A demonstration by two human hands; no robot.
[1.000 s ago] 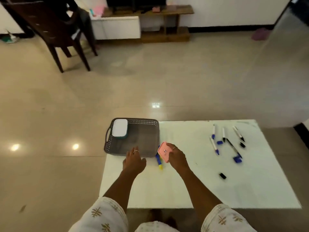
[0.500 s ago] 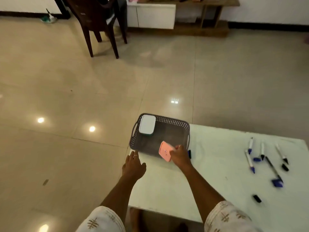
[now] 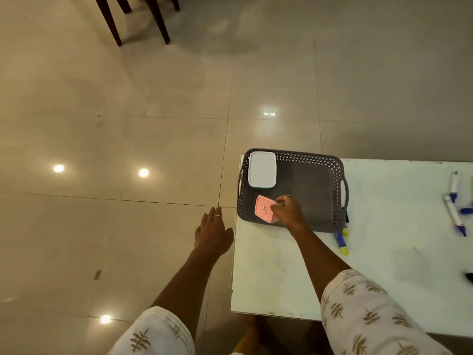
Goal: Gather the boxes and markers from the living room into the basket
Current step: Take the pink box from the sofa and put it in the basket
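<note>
A grey perforated basket (image 3: 325,201) stands at the far left corner of the white table (image 3: 384,265). A white box (image 3: 262,172) lies in its back left corner. My right hand (image 3: 288,211) holds a small pink box (image 3: 263,208) low inside the basket, near its front left corner. My left hand (image 3: 212,233) hovers open with spread fingers over the floor, just left of the table edge. A blue and yellow marker (image 3: 342,240) lies on the table in front of the basket's right end. More markers (image 3: 454,203) lie at the right edge.
Dark chair legs (image 3: 133,19) stand on the glossy tiled floor at the top left. A small black cap (image 3: 468,278) lies at the right edge of the table. The table's near part in front of the basket is bare.
My right hand carried the pink box from the table in front of the basket over the rim and down inside. My left hand drifted left off the table. The view swung left and down.
</note>
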